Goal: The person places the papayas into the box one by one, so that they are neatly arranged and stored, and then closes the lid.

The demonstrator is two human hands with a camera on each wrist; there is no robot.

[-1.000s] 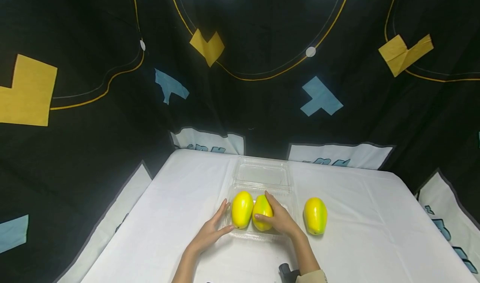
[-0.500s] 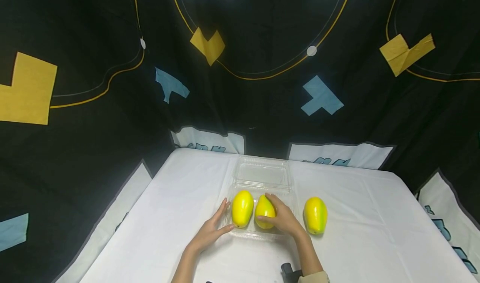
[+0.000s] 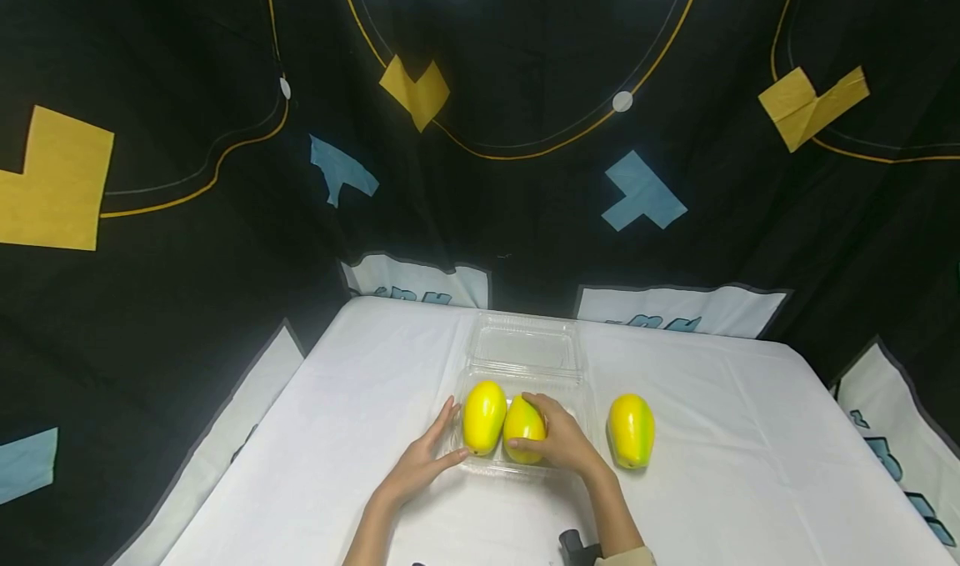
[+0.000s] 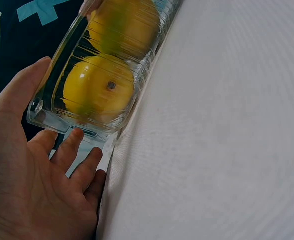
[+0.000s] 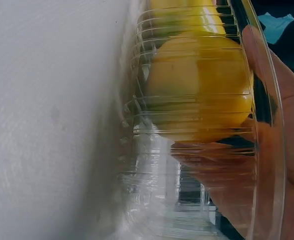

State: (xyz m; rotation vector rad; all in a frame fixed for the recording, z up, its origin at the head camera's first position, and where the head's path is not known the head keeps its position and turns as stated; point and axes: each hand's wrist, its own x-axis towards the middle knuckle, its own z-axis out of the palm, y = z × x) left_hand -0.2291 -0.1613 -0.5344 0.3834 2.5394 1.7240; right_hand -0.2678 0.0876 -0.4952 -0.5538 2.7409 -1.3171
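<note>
A clear plastic box [image 3: 517, 470] stands on the white table with its lid [image 3: 525, 345] folded back. Inside it, at the left, lies a yellow fruit [image 3: 484, 418]. Beside that is another yellow fruit [image 3: 523, 429], gripped by my right hand [image 3: 566, 443] between thumb and fingers; the right wrist view shows this fruit [image 5: 199, 90] through the box wall. My left hand [image 3: 417, 468] touches the box's left side, thumb and fingers spread; in the left wrist view the hand [image 4: 42, 170] is at the box's end, its fingers relaxed.
A third yellow fruit [image 3: 631, 431] lies on the table [image 3: 735, 466] to the right of the box. A dark object [image 3: 576, 547] shows beside the right forearm at the near edge. Behind the table hangs a black cloth [image 3: 510, 216] with yellow and blue shapes.
The fruit in my right hand has shifted right, then back left beside the other fruit. The left hand has stayed in place.
</note>
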